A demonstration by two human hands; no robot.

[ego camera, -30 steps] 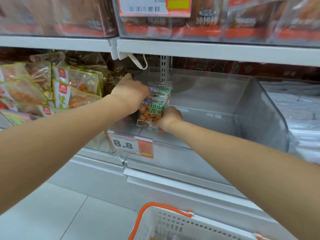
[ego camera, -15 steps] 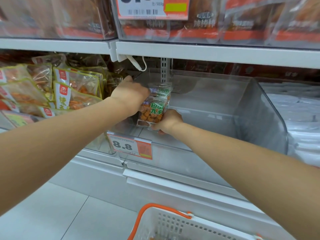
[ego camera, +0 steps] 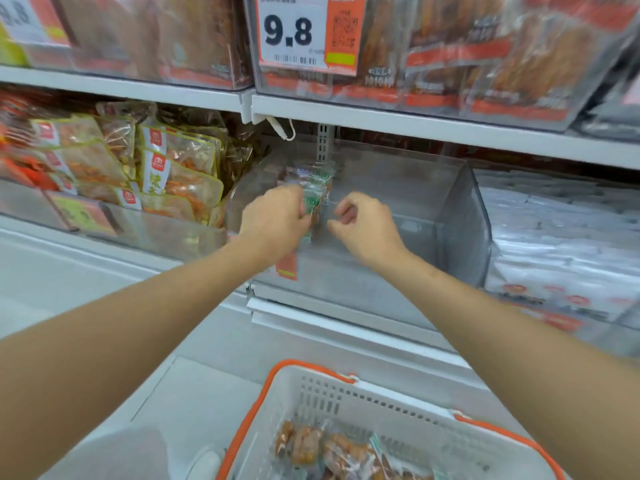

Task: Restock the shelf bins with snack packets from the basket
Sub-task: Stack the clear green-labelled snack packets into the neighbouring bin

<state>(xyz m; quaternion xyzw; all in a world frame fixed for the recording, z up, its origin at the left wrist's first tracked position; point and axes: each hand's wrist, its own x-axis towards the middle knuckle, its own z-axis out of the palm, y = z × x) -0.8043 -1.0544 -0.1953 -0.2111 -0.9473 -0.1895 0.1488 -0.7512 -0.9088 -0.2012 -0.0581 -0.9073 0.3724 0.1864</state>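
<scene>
A small stack of clear snack packets (ego camera: 314,188) with green labels stands upright at the left end of the clear shelf bin (ego camera: 450,216). My left hand (ego camera: 277,221) grips the stack from its left side. My right hand (ego camera: 365,225) hovers just to the right of the packets, apart from them, its fingers loosely curled and holding nothing. Below, the white basket (ego camera: 346,393) with orange handles holds several more snack packets (ego camera: 311,448).
The bin on the left holds several yellow-edged packets (ego camera: 173,174). The bin on the right is filled with white packets (ego camera: 561,237). An upper shelf (ego camera: 415,124) with a 9.8 price tag (ego camera: 294,32) hangs over the bin. An orange tag (ego camera: 286,268) sits on the bin front.
My right hand has let go of the packets and moved to the right. My left hand has shifted lower on the stack. The view has tilted down and shows more of the basket.
</scene>
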